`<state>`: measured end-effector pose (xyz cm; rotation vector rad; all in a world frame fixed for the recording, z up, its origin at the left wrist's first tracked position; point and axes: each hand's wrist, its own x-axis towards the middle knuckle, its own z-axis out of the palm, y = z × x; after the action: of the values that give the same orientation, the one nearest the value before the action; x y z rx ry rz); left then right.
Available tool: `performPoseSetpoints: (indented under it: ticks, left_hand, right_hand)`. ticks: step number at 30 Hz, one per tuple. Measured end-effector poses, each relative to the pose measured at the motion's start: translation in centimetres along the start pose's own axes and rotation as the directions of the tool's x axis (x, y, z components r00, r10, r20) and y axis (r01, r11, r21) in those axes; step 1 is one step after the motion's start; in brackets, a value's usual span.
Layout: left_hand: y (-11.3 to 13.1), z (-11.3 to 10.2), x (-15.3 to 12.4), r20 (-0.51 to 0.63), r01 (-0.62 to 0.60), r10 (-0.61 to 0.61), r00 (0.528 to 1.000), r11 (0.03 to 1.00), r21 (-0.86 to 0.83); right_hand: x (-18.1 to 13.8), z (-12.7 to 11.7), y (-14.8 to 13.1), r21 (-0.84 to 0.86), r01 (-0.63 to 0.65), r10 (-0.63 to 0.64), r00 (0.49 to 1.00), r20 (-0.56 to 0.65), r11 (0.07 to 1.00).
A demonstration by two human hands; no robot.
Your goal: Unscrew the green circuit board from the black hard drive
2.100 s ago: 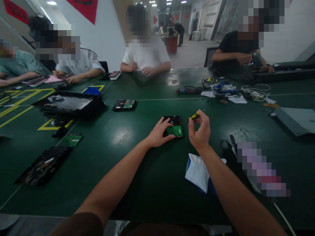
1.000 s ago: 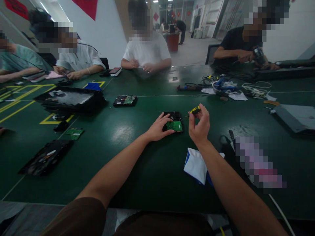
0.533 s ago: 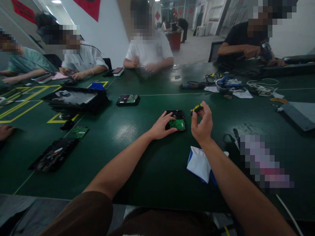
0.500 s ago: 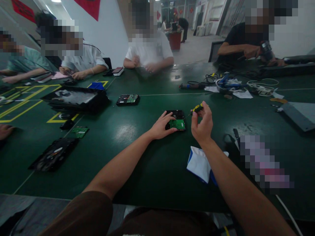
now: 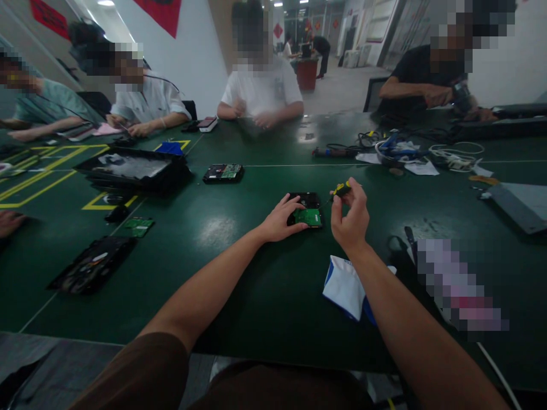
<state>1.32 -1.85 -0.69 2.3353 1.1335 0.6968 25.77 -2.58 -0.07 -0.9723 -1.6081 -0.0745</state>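
A black hard drive (image 5: 308, 200) with a green circuit board (image 5: 310, 217) on top lies on the dark green table (image 5: 239, 273) in front of me. My left hand (image 5: 280, 219) rests on the drive's left side, fingers spread over its edge and the board. My right hand (image 5: 351, 219) is raised just right of the drive, fingers pinched round a small yellow-and-black screwdriver (image 5: 341, 189) whose tip points towards the drive's right edge.
A white and blue cloth (image 5: 344, 286) lies under my right forearm. A second hard drive (image 5: 223, 172), a black tray (image 5: 132, 169), a loose green board (image 5: 137, 226) and an opened drive (image 5: 92, 265) lie to the left. Cables and tools (image 5: 399, 151) clutter the far right. Several people sit around the table.
My right hand has come down a little closer to the drive with the screwdriver. The left hand has stayed on the drive. The view has shifted slightly.
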Motion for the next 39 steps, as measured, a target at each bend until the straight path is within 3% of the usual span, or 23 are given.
performPoseSetpoints:
  ticks: [16,39]
  left_hand:
    - [0.03,-0.02,-0.01,-0.004,0.006,-0.006,1.0,1.0,-0.012]
    - [-0.19,0.04,0.07,0.012,0.016,-0.016,1.0,1.0,-0.016]
  right_hand:
    - [0.3,-0.49,-0.67,-0.097,0.053,-0.051,0.999,0.02,0.994]
    - [0.1,-0.11,-0.38,-0.068,0.021,-0.022,1.0,-0.006,0.997]
